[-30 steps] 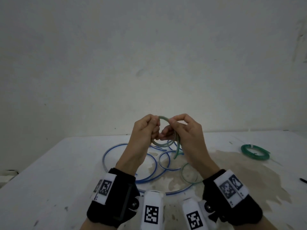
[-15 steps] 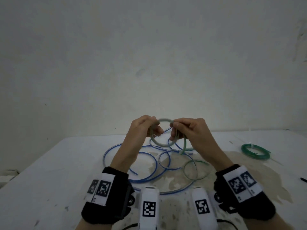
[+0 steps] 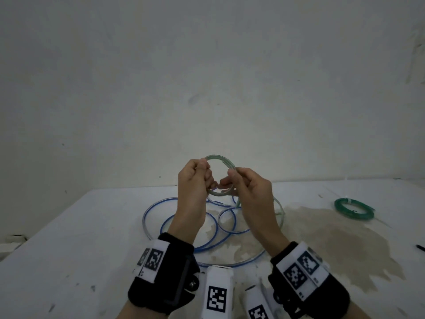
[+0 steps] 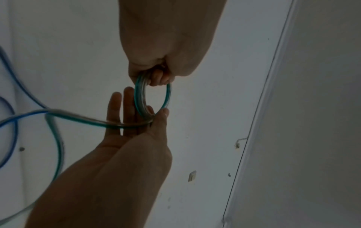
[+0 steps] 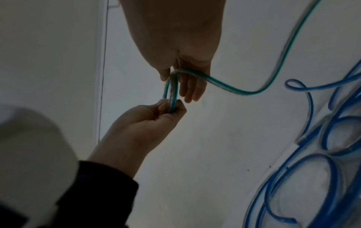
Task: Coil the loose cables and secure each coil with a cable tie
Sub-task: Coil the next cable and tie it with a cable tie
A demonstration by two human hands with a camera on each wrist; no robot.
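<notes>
At the left of the white table (image 3: 69, 238) the blue cable (image 3: 147, 212) lies loose in wide loops, not yet gathered. Above it, the left hand (image 3: 194, 180) pinches one side of the small green coil (image 3: 220, 158), fingers curled tightly round the stacked turns. The right hand (image 3: 250, 189) pinches the opposite side between thumb and forefinger, its other fingers straighter, while the green tail (image 5: 234, 91) runs off from that hand down toward the table. To wind the next turn well, the left hand should probably keep the turns clamped flat while the right feeds the tail round at the same width, without twisting it. Far right, a finished green coil (image 3: 353, 209) rests on the table, apparently tied already.
</notes>
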